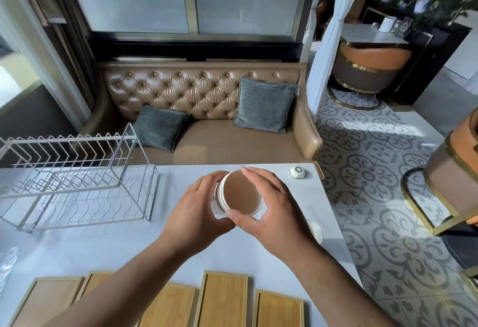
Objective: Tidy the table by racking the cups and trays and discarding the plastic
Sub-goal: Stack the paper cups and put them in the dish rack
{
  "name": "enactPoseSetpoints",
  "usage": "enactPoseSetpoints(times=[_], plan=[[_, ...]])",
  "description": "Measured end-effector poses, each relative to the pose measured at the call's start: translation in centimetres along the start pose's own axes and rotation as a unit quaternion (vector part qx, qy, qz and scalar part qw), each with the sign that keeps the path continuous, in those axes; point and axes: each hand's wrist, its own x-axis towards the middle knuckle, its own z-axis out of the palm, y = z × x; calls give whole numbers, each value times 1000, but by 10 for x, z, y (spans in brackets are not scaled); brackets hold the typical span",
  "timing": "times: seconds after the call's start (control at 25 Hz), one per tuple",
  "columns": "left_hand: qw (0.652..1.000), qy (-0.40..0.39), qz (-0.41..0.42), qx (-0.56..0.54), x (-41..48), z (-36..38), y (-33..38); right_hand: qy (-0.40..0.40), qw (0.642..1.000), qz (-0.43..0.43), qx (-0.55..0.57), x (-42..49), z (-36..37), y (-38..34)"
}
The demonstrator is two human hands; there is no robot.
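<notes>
Both hands hold a stack of white cups (239, 194) above the middle of the white table (116, 249); the topmost cup's brownish inside faces me. My left hand (199, 210) grips the stack's left side. My right hand (269, 205) wraps its right rim from above. A wire dish rack (75, 181) stands empty at the table's left. Several bamboo trays (223, 298) lie flat in a row along the near edge. Crumpled clear plastic (7, 262) shows at the far left edge. Another white cup (316, 231) peeks out beside my right wrist.
A small white call button (297, 172) sits near the table's far right corner. A tufted leather sofa (204, 93) with grey cushions runs behind the table. Patterned floor tiles and an orange chair (455, 161) lie to the right.
</notes>
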Motion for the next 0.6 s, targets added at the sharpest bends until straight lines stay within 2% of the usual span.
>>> enactPoseSetpoints(times=[0.32, 0.44, 0.52, 0.6], plan=[[1000, -2, 4, -4, 3, 5, 1, -8, 1000, 3, 3, 2, 1, 8], [1000, -5, -3, -25, 5, 8, -1, 5, 1000, -9, 26, 2, 1, 31], [1000, -8, -10, -25, 5, 11, -7, 32, 998, 52, 22, -4, -1, 66], [1000, -12, -15, -18, 3, 16, -12, 21, 984, 174, -40, -15, -2, 110]])
